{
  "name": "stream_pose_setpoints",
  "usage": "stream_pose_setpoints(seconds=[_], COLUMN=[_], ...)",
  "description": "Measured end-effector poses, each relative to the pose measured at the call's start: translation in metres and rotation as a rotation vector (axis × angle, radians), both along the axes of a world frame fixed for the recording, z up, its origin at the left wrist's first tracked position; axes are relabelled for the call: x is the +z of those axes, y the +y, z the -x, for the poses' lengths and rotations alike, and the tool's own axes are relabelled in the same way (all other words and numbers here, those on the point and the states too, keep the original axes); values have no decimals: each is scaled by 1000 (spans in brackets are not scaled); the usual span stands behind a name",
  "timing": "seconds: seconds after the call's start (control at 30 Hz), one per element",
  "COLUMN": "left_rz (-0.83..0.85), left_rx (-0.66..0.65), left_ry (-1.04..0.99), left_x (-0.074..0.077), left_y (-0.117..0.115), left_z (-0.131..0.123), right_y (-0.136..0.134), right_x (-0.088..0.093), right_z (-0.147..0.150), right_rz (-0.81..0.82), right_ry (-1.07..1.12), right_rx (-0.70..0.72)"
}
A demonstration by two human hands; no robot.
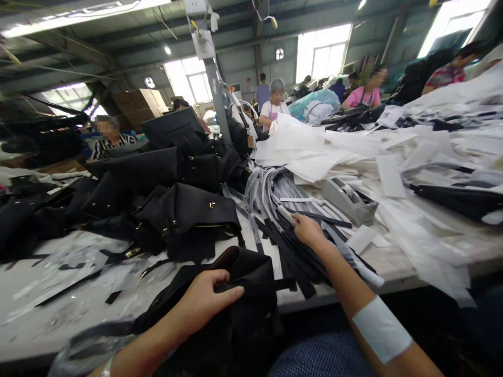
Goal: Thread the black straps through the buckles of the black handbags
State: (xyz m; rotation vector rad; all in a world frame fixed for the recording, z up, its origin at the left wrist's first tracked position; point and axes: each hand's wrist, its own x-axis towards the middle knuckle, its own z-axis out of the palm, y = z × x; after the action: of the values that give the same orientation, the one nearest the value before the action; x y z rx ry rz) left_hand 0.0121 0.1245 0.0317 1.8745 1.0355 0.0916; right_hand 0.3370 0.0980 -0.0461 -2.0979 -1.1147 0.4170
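At the table's front edge, a black bag [251, 309] lies partly over my lap. My left hand [212, 296] is closed on it, thumb along a dark strap at its top edge. Farther right, my right hand [308, 230] reaches over a bundle of black straps [291, 246], many wrapped in clear plastic. Its fingers pinch a short whitish piece [286, 214], whose exact kind I cannot make out. A grey tape dispenser [349, 201] stands just beyond that hand. A pale rectangular patch [383, 329] sits on my right forearm.
Several finished-looking black bags [196, 212] are heaped at left. White sheets [298, 146] are piled behind the straps and at right. Plastic scraps [78, 272] litter the left front. A metal post [218, 99] rises mid-table. Several people [275, 104] work beyond.
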Motion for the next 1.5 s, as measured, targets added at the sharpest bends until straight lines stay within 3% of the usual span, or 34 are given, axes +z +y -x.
stream_pose_setpoints(seconds=[0.13,0.2,0.23,0.33,0.47,0.63,0.87,1.07,1.3,1.5], left_rz=[-11,-24,-21,-1,-61,-18,56,52,-68,-280], left_rx=[-13,-10,-6,-2,-17,-22,-44,-62,-118,-144], left_ry=[-25,-32,-33,-35,-31,-49,-88,-90,-94,-75], left_x=[-5,-6,-6,-6,-1,1,-3,-7,-3,7], left_y=[2,4,4,4,0,-4,-3,-3,-5,-16], left_z=[1,0,0,-2,-4,-3,4,7,6,5], right_y=[-42,-68,-80,-111,-127,-122,-119,-125,-123,-123], right_x=[27,39,43,49,50,45,37,44,54,54], right_z=[15,38,53,100,144,165,176,178,183,185], right_rz=[-276,-539,-591,-469,-260,-248,-213,-225,-244,-274], right_ry=[273,682,815,994,799,576,578,499,334,299], right_rx=[94,134,125,204,336,391,333,290,294,291])
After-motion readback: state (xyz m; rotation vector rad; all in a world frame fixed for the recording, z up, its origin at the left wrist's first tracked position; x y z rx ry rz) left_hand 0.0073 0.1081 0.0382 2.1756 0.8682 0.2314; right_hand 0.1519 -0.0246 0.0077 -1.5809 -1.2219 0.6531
